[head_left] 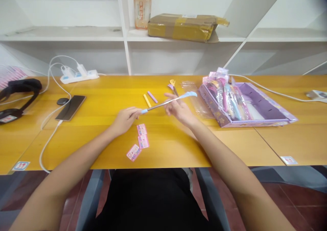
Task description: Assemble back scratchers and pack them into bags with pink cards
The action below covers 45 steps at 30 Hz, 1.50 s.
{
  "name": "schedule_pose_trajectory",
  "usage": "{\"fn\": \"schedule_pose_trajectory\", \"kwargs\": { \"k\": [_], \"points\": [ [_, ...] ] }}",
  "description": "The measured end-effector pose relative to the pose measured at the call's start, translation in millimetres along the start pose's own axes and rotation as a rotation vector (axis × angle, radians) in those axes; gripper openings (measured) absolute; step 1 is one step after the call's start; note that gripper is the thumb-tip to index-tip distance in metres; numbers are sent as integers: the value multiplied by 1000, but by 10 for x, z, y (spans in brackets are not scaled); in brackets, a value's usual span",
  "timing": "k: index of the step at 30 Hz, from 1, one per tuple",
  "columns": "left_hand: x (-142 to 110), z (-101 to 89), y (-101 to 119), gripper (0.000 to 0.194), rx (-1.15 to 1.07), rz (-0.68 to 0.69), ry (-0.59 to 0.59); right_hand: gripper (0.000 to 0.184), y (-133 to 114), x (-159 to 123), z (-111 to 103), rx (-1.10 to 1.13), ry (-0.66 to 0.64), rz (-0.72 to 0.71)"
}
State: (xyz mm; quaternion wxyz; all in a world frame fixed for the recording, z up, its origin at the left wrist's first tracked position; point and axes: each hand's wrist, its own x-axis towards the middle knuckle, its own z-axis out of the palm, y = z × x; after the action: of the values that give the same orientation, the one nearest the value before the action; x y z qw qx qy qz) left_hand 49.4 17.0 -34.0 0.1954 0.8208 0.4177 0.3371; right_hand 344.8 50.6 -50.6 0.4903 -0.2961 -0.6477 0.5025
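Note:
A light-blue back scratcher (160,104) with a thin metal rod is held up at a slant over the table. My left hand (127,119) is closed around its blue handle end. My right hand (178,109) is by the rod near the scratcher's blue head, fingers apart and slightly smeared; the rod crosses in front of them, and whether they touch it is unclear. Just beyond lie a yellow stick (147,101) and a purple stick (152,97). Behind my right hand show a yellow claw-shaped head (172,82) and a purple one (170,86). Three pink cards (143,141) lie nearer me.
At right, a purple display box (264,123) holds several wrapped back scratchers (230,100). Clear plastic wrappers (196,101) lie beside it. Left are a phone (71,108), a power strip (79,76), cables and a black headset (22,95). A taped carton (184,27) sits on the shelf.

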Motion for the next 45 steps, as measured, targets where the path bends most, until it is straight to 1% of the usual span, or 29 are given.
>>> {"fn": "schedule_pose_trajectory", "kwargs": {
  "k": [3,4,5,6,8,11,14,17,20,23,27,32,35,38,45],
  "points": [
    [61,-175,-109,37,40,-54,34,79,29,44,-334,-320,247,-179],
    [77,-226,-138,36,62,-75,21,82,37,50,-437,-450,307,-235],
    [91,-269,-161,36,85,-97,1,81,42,51,-525,-580,337,-282],
    [102,-303,-181,37,106,-116,-22,75,43,49,-594,-703,335,-320],
    [116,-344,-205,38,131,-136,-59,58,35,43,-668,-894,260,-373],
    [123,-360,-207,40,128,-132,-79,37,20,38,-654,-1021,148,-403],
    [116,-353,-178,38,116,-124,-61,28,18,38,-591,-1029,82,-377],
    [98,-337,-135,30,123,-113,24,26,30,35,-550,-1020,49,-361],
    [66,-318,-87,20,161,-32,149,24,38,24,-521,-1032,44,-383],
    [29,-297,-42,15,181,76,221,21,17,1,-489,-1047,42,-423],
    [-1,-269,-8,12,172,120,241,22,-40,-42,-453,-1055,72,-453],
    [-3,-279,3,10,163,147,273,24,-51,-69,-418,-1024,10,-459],
    [-4,-296,19,10,159,144,312,24,-33,-73,-388,-1004,-21,-454],
    [-11,-293,38,9,139,143,340,25,-33,-81,-363,-993,-22,-454],
    [-29,-268,43,12,108,103,355,24,-42,-110,-310,-1006,-31,-497]
  ]
}}
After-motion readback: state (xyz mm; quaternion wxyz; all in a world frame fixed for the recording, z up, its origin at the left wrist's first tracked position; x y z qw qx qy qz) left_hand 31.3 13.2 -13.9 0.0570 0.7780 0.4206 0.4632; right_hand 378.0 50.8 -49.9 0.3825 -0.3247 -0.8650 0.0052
